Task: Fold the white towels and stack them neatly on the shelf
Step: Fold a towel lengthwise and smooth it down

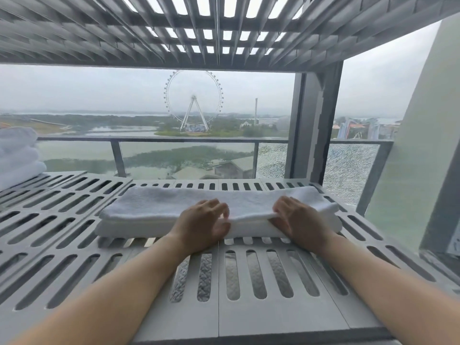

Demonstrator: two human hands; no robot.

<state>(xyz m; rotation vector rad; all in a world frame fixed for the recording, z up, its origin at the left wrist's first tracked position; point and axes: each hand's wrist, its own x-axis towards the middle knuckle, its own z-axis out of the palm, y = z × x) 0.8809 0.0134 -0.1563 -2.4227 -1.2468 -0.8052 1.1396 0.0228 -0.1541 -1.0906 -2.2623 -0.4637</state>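
A white towel (pixel 161 210), folded into a long strip, lies across the slotted grey shelf (pixel 62 220) in front of me. My left hand (pixel 201 222) rests on the towel's near edge at its middle, fingers curled over the fold. At the right part of the towel my right hand (pixel 296 217) grips the upper layer, thumb under it and fingers on top. A stack of folded white towels (pixel 18 155) sits at the far left of the same shelf.
Another slotted shelf (pixel 199 33) runs overhead. A grey upright post (pixel 313 125) stands at the shelf's right rear. Behind the shelf are a balcony railing (pixel 174 140) and a cracked glass panel (pixel 348 168). Through the slots below, textured fabric (pixel 206 277) shows.
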